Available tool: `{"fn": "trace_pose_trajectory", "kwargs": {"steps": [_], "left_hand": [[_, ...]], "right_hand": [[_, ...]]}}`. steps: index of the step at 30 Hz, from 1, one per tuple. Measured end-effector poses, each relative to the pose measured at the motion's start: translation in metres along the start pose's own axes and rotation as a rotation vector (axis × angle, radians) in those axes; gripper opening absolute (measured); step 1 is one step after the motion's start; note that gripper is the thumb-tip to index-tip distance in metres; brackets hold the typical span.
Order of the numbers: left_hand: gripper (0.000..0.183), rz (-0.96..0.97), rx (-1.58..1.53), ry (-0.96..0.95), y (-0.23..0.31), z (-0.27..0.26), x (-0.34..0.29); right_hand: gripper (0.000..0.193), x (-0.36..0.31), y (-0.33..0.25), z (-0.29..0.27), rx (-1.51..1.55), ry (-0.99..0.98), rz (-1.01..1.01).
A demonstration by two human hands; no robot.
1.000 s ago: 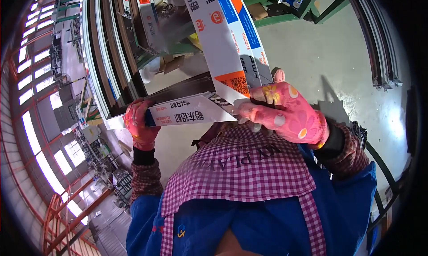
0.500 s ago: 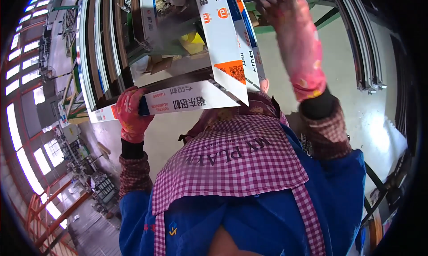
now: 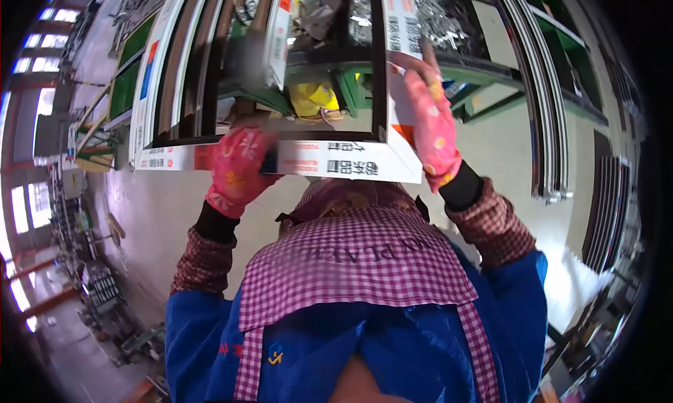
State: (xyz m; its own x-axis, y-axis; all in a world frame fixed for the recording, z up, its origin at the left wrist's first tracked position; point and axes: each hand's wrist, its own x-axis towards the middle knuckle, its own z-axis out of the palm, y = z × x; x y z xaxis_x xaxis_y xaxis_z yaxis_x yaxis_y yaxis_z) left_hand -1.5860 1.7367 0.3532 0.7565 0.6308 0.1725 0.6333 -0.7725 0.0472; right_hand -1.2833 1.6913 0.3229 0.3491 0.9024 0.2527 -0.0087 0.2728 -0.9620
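A rectangular aluminium window frame, wrapped in white printed film with a dark inner edge, stretches out in front of me. My left hand, in a pink flowered glove, is closed round its near bar. At the right side bar, close to the near right corner, is my right hand in a matching glove. Its fingers bend over the bar while one points forward; they are partly blurred. Several long brown and white profiles run along the frame's left part.
Green workbenches stand beyond the frame, one holding a heap of shiny metal scraps. A yellow bag lies under them. Long silver profiles jut toward me at the right. Machinery lines the left.
My right hand has come down and left from the air onto the right bar. The frame's near bar has levelled out and its right corner shifted right. My left hand has slid rightward.
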Motion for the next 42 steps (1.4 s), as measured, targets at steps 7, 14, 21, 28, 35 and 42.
{"fn": "trace_pose_trajectory", "kwargs": {"steps": [7, 14, 21, 28, 35, 42], "left_hand": [[0.056, 0.051, -0.164, 0.117, -0.036, -0.042, -0.002], [0.037, -1.089, -0.295, 0.339, -0.236, -0.076, -0.119], [0.034, -0.782, -0.122, 0.021, -0.292, -0.046, -0.162], [0.036, -0.58, 0.266, 0.11, -0.269, -0.038, -0.168], [0.039, -0.543, -1.082, 0.635, -0.282, -0.012, -0.181], [0.03, -0.601, -0.786, 0.476, -0.28, -0.029, -0.183]], "right_hand": [[0.039, -0.001, -0.018, 0.001, -0.25, -0.105, 0.07], [0.054, -0.013, -0.033, 0.002, 0.056, 0.082, 0.5], [0.055, -0.009, -0.021, -0.001, 0.005, 0.091, 0.445], [0.058, -0.006, -0.026, -0.003, -0.184, 0.125, 0.482], [0.07, 0.059, -0.02, -0.032, -1.203, -0.293, -0.046], [0.048, 0.154, 0.047, 0.124, -0.226, -0.835, 0.311]]}}
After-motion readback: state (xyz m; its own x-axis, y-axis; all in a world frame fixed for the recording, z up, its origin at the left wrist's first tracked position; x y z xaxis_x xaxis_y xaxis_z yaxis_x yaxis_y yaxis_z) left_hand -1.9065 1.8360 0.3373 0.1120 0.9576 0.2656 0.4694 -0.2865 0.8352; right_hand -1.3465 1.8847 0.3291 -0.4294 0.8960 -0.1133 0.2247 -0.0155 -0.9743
